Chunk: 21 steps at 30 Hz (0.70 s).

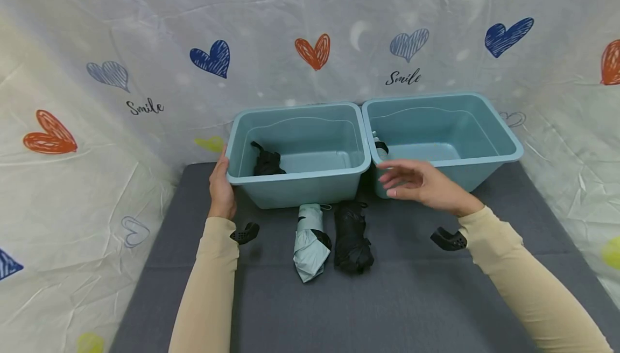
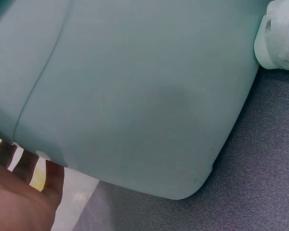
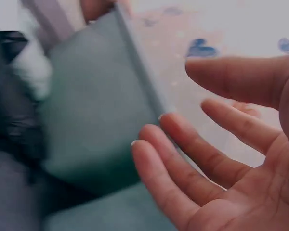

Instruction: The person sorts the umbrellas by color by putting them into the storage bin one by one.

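Observation:
At the left end of the left blue-green plastic bin (image 1: 305, 191), my left hand (image 1: 222, 189) rests its fingers against the outer wall, below the rim. The left wrist view shows those fingers (image 2: 53, 185) partly hidden past the bin's edge. My right hand (image 1: 411, 183) hovers in front of the right bin (image 1: 484, 167), near its left corner, fingers spread and holding nothing. On the table before the left bin lie a folded pale green umbrella (image 1: 310, 251) and a folded black umbrella (image 1: 352, 240), side by side.
Inside the left bin sits a black folded item (image 1: 268, 162) at the left. A white item with a black band (image 1: 381, 148) leans in the right bin's left corner. The grey tablecloth (image 1: 310, 320) meets a printed curtain (image 1: 271, 30) behind the bins.

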### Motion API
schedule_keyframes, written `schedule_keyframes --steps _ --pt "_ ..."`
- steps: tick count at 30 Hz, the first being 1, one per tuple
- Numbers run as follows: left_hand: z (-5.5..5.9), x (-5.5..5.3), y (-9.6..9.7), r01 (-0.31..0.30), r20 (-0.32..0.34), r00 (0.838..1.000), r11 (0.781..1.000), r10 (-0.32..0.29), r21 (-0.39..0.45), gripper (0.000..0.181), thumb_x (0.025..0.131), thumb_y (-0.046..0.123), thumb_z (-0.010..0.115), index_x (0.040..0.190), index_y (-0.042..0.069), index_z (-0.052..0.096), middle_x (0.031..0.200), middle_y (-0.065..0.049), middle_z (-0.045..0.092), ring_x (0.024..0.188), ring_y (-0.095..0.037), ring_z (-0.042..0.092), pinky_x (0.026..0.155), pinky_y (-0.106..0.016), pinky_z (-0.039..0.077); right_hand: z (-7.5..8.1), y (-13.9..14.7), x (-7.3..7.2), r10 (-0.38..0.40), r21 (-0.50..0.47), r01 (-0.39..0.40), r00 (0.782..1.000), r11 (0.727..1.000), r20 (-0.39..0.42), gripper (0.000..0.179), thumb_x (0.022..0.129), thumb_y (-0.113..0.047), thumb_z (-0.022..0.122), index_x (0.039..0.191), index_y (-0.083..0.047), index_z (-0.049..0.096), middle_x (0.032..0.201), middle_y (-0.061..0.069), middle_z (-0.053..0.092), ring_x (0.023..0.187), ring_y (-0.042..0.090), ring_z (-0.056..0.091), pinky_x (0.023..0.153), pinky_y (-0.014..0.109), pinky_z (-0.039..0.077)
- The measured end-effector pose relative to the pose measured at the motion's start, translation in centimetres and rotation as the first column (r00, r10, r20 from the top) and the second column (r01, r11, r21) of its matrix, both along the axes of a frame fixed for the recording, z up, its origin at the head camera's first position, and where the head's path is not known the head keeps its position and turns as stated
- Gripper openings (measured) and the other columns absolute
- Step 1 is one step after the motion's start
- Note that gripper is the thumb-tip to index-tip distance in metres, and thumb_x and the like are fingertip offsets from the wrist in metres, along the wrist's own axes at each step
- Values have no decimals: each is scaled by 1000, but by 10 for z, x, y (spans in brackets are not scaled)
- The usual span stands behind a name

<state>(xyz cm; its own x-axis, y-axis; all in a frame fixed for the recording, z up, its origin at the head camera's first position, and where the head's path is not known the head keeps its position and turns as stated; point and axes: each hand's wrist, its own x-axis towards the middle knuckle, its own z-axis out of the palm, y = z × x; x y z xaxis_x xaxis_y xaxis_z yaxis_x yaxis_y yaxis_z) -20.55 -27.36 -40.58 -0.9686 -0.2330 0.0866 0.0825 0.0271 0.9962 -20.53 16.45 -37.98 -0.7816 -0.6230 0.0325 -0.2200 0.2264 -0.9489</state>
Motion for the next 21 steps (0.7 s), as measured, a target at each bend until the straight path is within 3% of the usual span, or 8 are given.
schedule_keyframes --steps 6,11,15,21 --pt "0 0 -1 -3 -5 1000 1000 3 -6 50 113 22 26 163 17 22 169 4 14 154 -13 11 124 -35 14 -53 -13 16 27 119 -42 991 992 128 70 93 -22 78 153 -9 46 139 22 53 124 41 56 95 44 54" --pt "-1 0 -1 3 -9 1000 1000 -3 3 50 113 23 25 163 18 22 169 5 14 154 -12 11 124 -35 14 -88 -25 20 23 165 -71 962 984 273 87 88 -30 83 160 -20 36 147 28 43 127 41 54 98 52 51" --pt "-2 -1 -1 11 -9 1000 1000 -10 13 50 114 24 25 163 19 22 169 6 14 154 -11 11 124 -34 14 -102 -35 21 25 145 -77 943 986 332 93 85 -31 86 161 -31 32 149 24 40 126 37 54 100 52 49" --pt "-9 -5 -4 -6 0 1000 1000 6 12 49 114 26 26 163 22 23 169 8 15 154 -10 12 123 -34 15 -109 -53 19 54 139 -104 945 985 323 100 81 -27 90 161 -32 31 156 19 31 114 32 56 90 45 52"
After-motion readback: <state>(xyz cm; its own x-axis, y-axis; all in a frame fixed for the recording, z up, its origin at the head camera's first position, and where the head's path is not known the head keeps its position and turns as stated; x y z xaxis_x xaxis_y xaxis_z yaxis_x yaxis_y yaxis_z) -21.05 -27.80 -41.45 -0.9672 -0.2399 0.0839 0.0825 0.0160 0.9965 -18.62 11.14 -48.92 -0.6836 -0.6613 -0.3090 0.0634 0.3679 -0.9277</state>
